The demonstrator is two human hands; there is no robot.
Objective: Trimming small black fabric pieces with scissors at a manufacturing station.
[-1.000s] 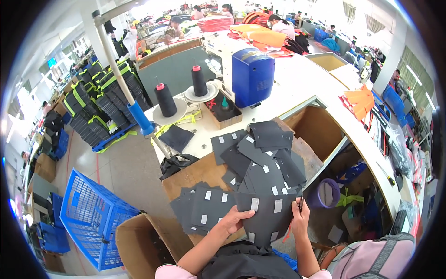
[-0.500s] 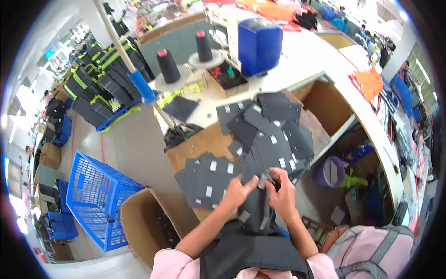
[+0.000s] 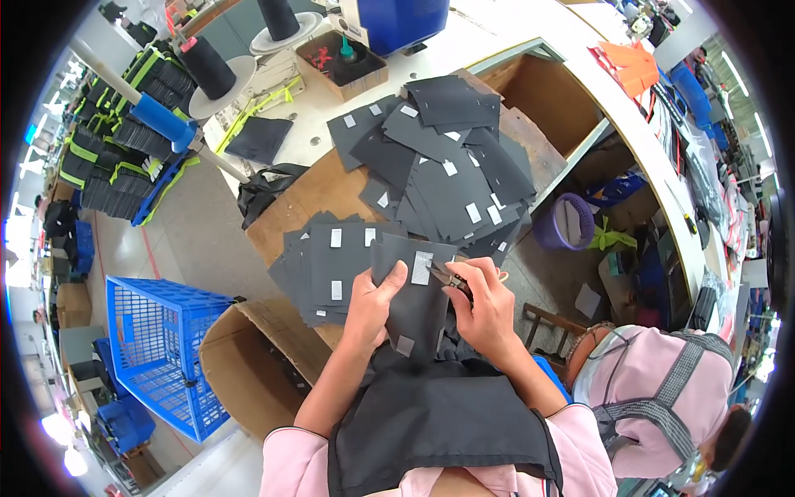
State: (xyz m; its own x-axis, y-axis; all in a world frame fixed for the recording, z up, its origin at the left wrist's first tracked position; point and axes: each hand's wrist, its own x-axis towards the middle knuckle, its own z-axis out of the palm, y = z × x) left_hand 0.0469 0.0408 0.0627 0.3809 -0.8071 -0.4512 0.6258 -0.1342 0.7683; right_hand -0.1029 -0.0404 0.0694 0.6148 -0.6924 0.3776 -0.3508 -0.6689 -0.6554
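Note:
My left hand is closed on the left edge of a dark grey fabric panel, thumb on top. The panel lies over my lap and bears a white patch near its top and a grey patch lower down. In my right hand is a pair of thread snips, its tips by the right edge of the white patch. To the left of the held panel lies a pile of similar panels with white patches. A larger, looser pile spreads farther back on the wooden board.
A cardboard box and a blue plastic crate stand at left. Thread cones and a small parts tray are on the white table. Toward the right are a purple basket and a person in pink.
The held panel has gone from bunched between both hands to spread flatter, its white patch showing. My right hand has moved slightly apart from my left, and the snips now show. The view has shifted.

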